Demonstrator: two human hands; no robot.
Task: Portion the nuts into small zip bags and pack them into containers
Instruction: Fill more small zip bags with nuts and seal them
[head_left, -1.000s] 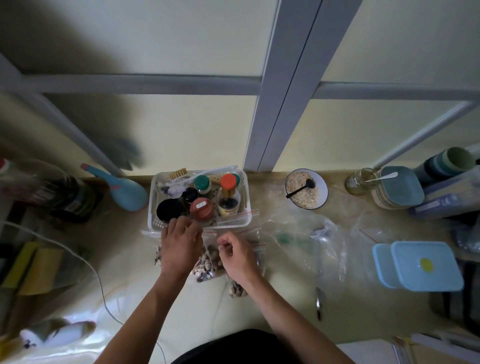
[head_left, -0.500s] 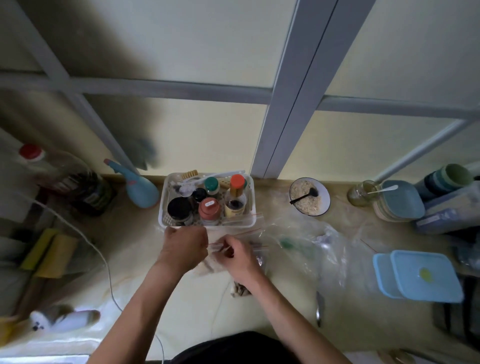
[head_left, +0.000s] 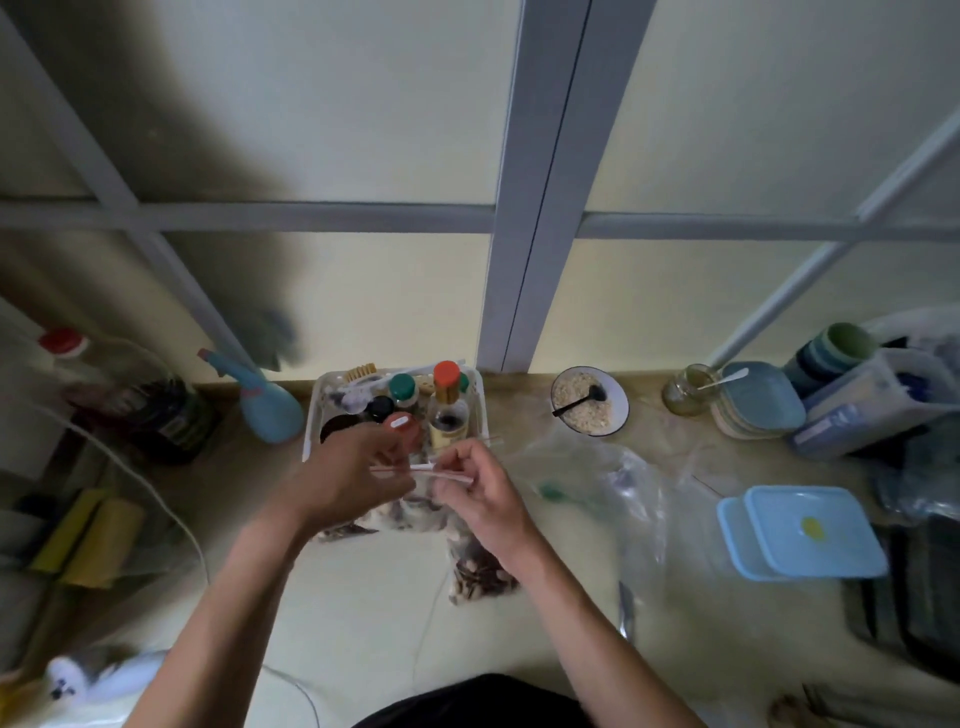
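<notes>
Both hands (head_left: 410, 480) seemingly pinch zip bag (head_left: 415, 501).

Surface: a pale yellow-beige counter (head_left: 363, 613) running along the window wall.
Landmark: white basket (head_left: 311, 421) of jars and bottles, at the back centre.
Left of basket: blue spray bottle (head_left: 270, 410), just beside it; further left a dark jug (head_left: 161, 415) with a red cap.
Right of basket: bowl (head_left: 621, 402) of oats with a black spoon; further right a small glass jar (head_left: 685, 397).
Front of basket: bags of nuts (head_left: 478, 571) (partly hidden by the arms).
Front-right of basket: crumpled clear plastic (head_left: 613, 483), then light blue containers (head_left: 800, 530), well apart.
</notes>
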